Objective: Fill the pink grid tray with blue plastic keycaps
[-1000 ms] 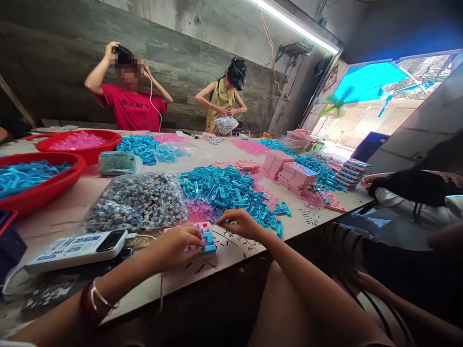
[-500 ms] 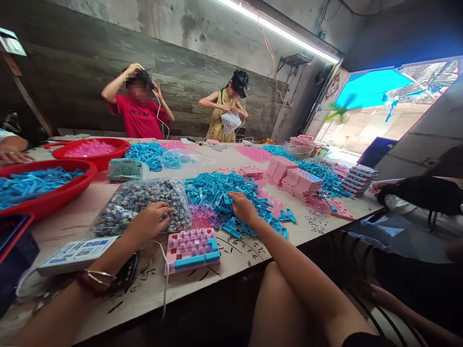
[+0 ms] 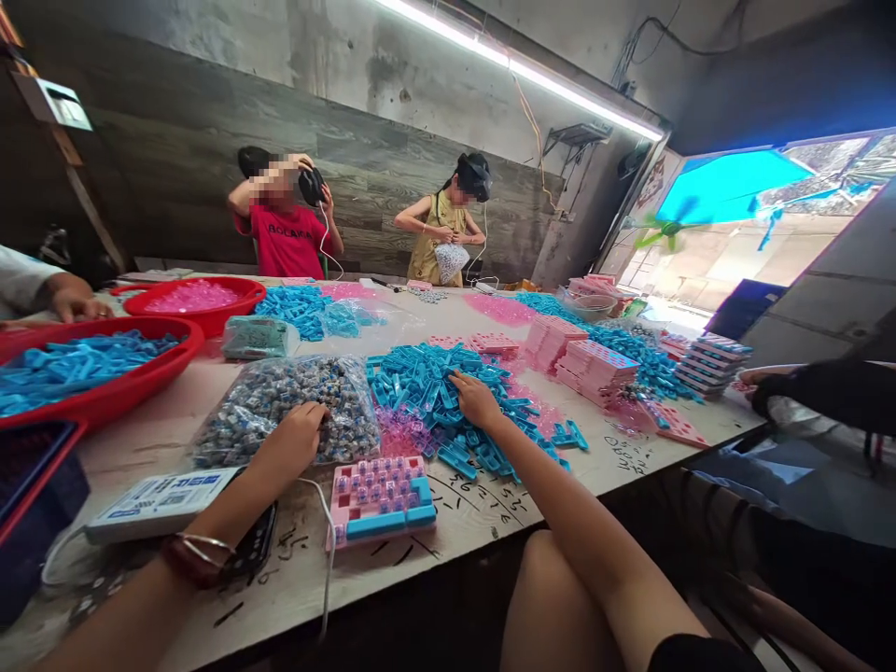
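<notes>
A pink plastic frame (image 3: pixel 382 497) filled with small pieces and edged with blue bars lies flat near the table's front edge, untouched. My left hand (image 3: pixel 290 440) reaches into the clear bag of small grey-blue parts (image 3: pixel 288 396), fingers curled in its opening. My right hand (image 3: pixel 476 399) rests on the heap of blue plastic bars (image 3: pixel 448 392), fingers bent into the pile. Whether either hand holds a piece is hidden. Loose translucent pink pieces (image 3: pixel 400 434) lie between the bag and the heap.
Two red basins (image 3: pixel 150 371) (image 3: pixel 234 309) hold blue and pink parts at left. A white device (image 3: pixel 161 504) with a cable lies near my left arm. Stacks of pink frames (image 3: pixel 584 364) stand at the right. Two people stand at the far side; other people's hands (image 3: pixel 74 303) show at both edges.
My left hand let go of the pink frame and went to the bag of grey-blue parts. My right hand moved from the table's front edge into the blue heap. The view tilted up.
</notes>
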Demonstrator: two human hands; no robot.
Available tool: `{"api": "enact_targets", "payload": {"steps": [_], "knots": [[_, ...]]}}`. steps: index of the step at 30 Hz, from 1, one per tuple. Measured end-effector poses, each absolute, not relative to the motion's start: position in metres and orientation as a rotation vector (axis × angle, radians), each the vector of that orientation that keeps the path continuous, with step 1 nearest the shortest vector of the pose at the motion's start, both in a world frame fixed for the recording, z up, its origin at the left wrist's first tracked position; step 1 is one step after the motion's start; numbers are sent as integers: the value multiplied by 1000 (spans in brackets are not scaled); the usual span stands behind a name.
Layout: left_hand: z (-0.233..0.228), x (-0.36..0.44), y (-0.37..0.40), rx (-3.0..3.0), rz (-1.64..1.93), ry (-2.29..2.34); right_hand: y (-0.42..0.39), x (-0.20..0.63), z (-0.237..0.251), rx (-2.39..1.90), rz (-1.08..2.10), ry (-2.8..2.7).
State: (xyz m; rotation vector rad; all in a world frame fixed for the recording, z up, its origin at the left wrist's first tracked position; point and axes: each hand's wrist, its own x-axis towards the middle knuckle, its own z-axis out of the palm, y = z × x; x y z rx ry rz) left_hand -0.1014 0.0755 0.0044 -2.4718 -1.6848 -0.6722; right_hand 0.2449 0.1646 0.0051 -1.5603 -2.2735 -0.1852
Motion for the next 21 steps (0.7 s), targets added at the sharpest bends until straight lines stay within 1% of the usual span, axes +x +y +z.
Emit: {"api": "enact_targets", "payload": {"steps": [7,11,15,21], "knots": [[-2,-104,80,-2470,-674,-1654,146,257,8,-1587,-206,-2268],[-4,-104,80,-2443,-659,-1632,137,276,7,-1727,-256,-2139],[-6,-104,80,-2422,-642,-1588,137,291,0,-1883,-236,-2020],[-5,-102,79,-2400,-622,-1573,138,292,-1,-1989,-245,-1883]]}}
